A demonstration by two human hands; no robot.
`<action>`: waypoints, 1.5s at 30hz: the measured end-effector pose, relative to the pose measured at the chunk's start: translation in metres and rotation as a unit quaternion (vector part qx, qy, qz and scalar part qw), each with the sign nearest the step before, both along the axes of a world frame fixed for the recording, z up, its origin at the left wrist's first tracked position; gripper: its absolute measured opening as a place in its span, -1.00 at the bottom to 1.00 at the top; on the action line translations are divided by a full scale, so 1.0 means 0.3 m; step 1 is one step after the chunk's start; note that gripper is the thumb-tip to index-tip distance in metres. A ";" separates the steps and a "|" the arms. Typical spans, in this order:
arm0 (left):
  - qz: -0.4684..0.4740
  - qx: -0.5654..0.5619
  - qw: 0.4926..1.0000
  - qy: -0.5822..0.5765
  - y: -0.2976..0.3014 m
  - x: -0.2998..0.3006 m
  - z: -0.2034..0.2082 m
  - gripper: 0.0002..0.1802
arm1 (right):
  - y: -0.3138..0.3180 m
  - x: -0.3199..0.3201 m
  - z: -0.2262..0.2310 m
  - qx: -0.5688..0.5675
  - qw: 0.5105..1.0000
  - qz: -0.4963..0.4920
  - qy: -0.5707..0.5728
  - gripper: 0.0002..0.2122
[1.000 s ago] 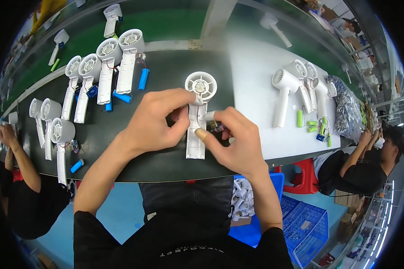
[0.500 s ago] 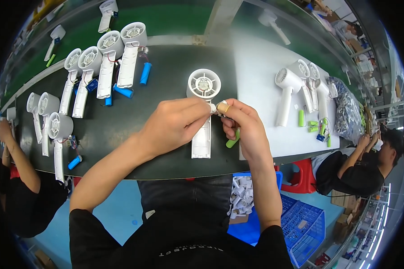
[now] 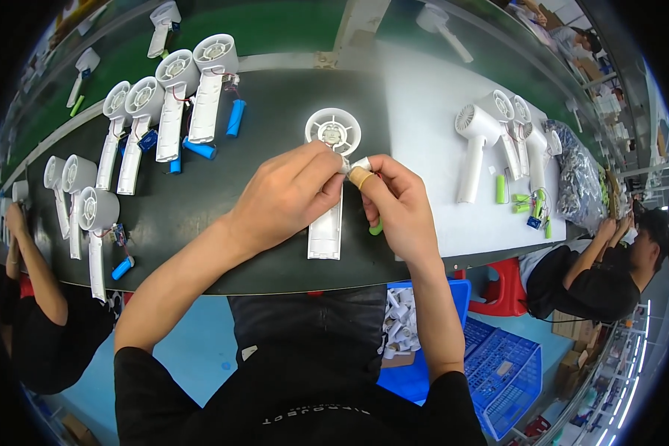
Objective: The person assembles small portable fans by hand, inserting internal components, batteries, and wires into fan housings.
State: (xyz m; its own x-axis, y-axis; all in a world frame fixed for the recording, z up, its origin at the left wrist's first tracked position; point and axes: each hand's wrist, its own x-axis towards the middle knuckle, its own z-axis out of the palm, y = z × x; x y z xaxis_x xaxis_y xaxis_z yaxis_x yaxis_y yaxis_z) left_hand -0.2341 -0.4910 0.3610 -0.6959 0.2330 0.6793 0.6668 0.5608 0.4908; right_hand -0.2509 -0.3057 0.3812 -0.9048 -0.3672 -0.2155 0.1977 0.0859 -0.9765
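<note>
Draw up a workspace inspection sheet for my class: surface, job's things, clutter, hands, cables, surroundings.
Surface: dark table, white area at right.
Job's things: white fan at the centre; green battery at the right hand.
Clutter: other fans and blue batteries left; more fans and green batteries right.
Hands: left hand and right hand meet near the fan's neck; grip hidden.
Cables: thin wires by the left-side fans.
Surroundings: co-workers on both sides, red stool, blue crates.

Fan handle [image 3: 325, 238] partly hidden behind left hand [image 3: 286, 189]; green cylinder [image 3: 376, 228] partly covered.
</note>
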 end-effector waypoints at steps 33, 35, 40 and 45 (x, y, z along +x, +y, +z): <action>0.044 0.107 0.991 -0.068 0.070 0.000 0.019 -0.78 | -0.047 0.044 -0.085 0.006 0.940 -0.164 0.298 -0.87; 0.043 0.103 0.991 -0.078 0.070 0.005 0.022 -0.78 | -0.047 0.045 -0.093 0.006 0.937 -0.179 0.301 -0.89; 0.048 0.102 0.988 -0.104 0.072 0.013 0.029 -0.77 | -0.046 0.045 -0.101 0.015 0.929 -0.176 0.325 -0.88; 0.030 0.120 0.986 -0.108 0.060 0.004 0.022 -0.81 | -0.036 0.038 -0.090 0.079 0.908 -0.152 0.381 -0.87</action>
